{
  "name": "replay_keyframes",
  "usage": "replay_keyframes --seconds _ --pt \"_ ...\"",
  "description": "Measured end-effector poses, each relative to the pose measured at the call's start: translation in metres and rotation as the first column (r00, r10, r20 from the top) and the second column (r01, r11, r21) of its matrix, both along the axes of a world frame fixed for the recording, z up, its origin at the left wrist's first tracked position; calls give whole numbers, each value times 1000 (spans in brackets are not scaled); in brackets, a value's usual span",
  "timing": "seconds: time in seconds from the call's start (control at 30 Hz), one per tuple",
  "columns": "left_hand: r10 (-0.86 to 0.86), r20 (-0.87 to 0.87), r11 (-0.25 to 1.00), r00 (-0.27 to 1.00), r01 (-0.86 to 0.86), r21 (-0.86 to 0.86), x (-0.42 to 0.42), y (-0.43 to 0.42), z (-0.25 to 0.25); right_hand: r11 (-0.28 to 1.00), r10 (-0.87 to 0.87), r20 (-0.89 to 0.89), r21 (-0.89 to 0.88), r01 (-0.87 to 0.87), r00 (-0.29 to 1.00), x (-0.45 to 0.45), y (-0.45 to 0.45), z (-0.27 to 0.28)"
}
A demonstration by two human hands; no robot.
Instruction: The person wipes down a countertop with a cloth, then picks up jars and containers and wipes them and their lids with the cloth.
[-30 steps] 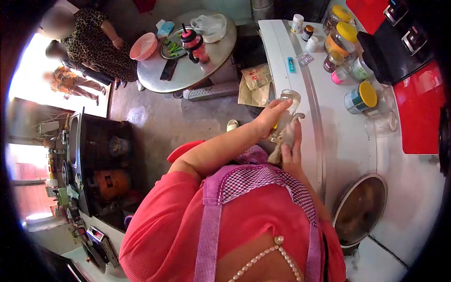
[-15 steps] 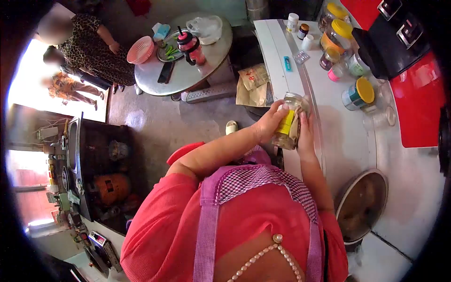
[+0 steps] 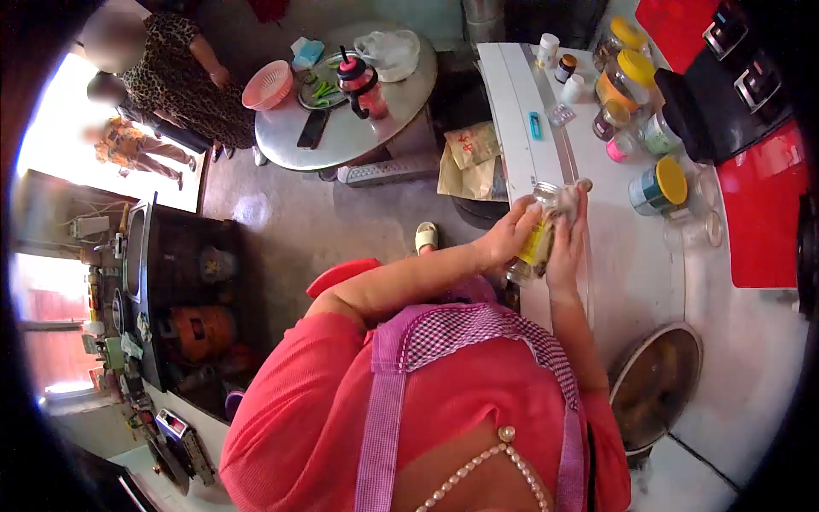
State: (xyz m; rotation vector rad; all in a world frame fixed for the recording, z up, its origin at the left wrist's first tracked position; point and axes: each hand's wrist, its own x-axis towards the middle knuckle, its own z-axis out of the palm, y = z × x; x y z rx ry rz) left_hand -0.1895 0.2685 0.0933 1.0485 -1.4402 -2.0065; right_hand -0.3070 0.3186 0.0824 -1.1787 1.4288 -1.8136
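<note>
My left hand (image 3: 505, 237) is closed around a clear glass jar (image 3: 536, 246) with a yellow label and a silvery top end. The jar is tilted, its top pointing away from me, above the near edge of the white counter. My right hand (image 3: 565, 258) presses a greyish-beige cloth (image 3: 560, 207) against the jar's right side. Parts of the label and the glass are hidden by the fingers and the cloth.
On the white counter (image 3: 631, 256) stand several lidded jars, including a green one with a yellow lid (image 3: 659, 186), small bottles and a large metal pot (image 3: 657, 388). A round table (image 3: 281, 141) holds a pink basket, phone and jug. People stand near the doorway.
The cloth has shifted up toward the jar's top and bunched there with my right hand. Both hands and the jar sit slightly farther right in view, which has also shifted a little.
</note>
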Motion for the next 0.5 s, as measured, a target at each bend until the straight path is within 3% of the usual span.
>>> replay_keyframes --seconds 0.1,0.23,0.3,0.37,0.4,0.5 --pt "51 -191 980 980 -12 198 4 -6 -3 982 128 237 105 -157 963 -8 -4 -1" --pt "253 -228 924 940 -165 344 8 -20 8 938 192 507 158 -309 841 11 14 -19" --pt "263 -142 935 954 -216 281 11 -28 8 922 297 367 131 -365 881 23 30 -13" --pt "277 -51 940 960 -259 221 16 -26 9 939 305 105 129 -317 946 33 38 -14" --pt "221 -109 956 969 -194 219 16 -26 4 941 311 47 126 -315 949 33 38 -13" --pt "83 -14 997 996 -82 14 15 -15 -1 984 174 -260 79 -158 950 23 22 -8"
